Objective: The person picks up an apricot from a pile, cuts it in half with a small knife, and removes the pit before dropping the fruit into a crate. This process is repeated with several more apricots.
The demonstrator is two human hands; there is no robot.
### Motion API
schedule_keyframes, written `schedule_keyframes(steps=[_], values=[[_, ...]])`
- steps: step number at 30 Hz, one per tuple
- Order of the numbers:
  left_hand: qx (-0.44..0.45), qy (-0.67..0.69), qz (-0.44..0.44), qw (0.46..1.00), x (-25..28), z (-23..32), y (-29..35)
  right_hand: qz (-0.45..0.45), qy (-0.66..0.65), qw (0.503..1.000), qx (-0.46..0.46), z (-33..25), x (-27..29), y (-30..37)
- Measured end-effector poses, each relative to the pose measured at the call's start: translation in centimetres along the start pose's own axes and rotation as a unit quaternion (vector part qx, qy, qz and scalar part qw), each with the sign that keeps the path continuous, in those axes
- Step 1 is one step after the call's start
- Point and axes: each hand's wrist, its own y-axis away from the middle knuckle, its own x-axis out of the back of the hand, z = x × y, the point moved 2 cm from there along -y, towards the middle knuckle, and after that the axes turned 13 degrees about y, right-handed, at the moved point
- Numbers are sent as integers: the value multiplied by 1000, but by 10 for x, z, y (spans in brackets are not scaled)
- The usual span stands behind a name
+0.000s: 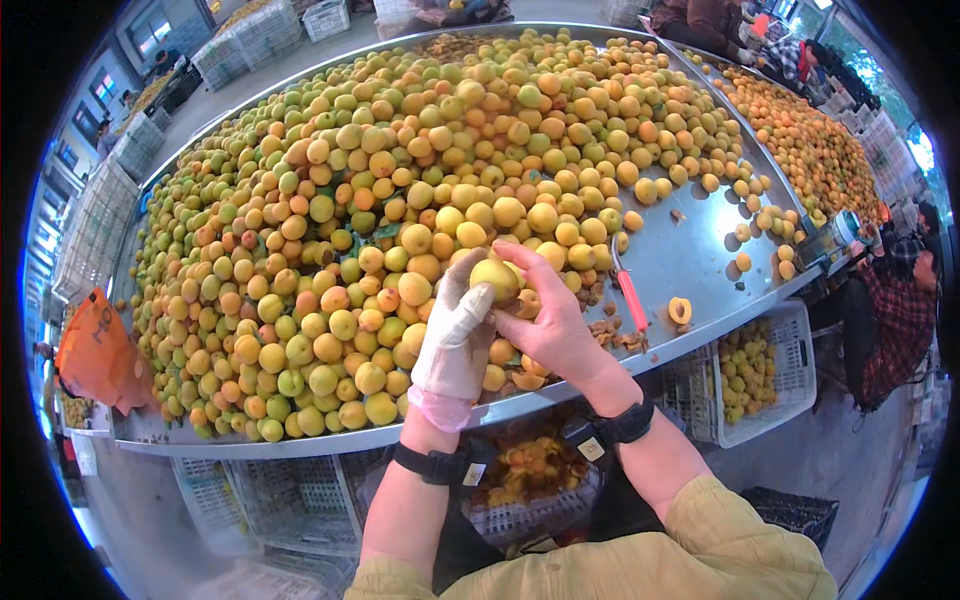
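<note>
My left hand, in a whitish glove, has its fingers closed round a yellow-green apricot above the near edge of the steel table. The bare right hand grips the same fruit from the right, thumb and fingers curled against it. Part of the apricot is covered by the fingers. Just right of the hands lies a red-handled tool with a curved metal end. Beside it rests a halved apricot, its cut face up. Loose brown pits are scattered between tool and hands.
A big heap of apricots covers most of the table. Crates stand below its front edge, one holding fruit at my knees. An orange bag sits at the left end. A person in plaid sits at right.
</note>
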Motion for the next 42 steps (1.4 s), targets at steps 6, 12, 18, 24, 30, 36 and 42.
schedule_keyframes(steps=[6, 12, 18, 24, 30, 36, 42], values=[[52, 57, 15, 997, 10, -2, -6, -45, 28, 996, 66, 5, 8, -7], [50, 116, 11, 992, 6, -1, -2, -62, -63, 996, 1, -13, 7, -4], [-3, 36, -70, 997, -4, -4, 2, -44, -92, 988, -114, 8, 0, 3], [20, 55, 85, 995, 11, -4, -4, 3, 55, 998, 37, -2, 6, -3], [13, 29, 149, 988, 16, -7, -11, -63, 61, 992, 87, -10, 0, -1], [48, 80, 123, 988, 17, -3, -9, -25, -26, 998, 54, -15, -3, -1], [67, 132, 118, 982, 11, -9, -8, -56, 57, 991, 105, -6, -3, 0]])
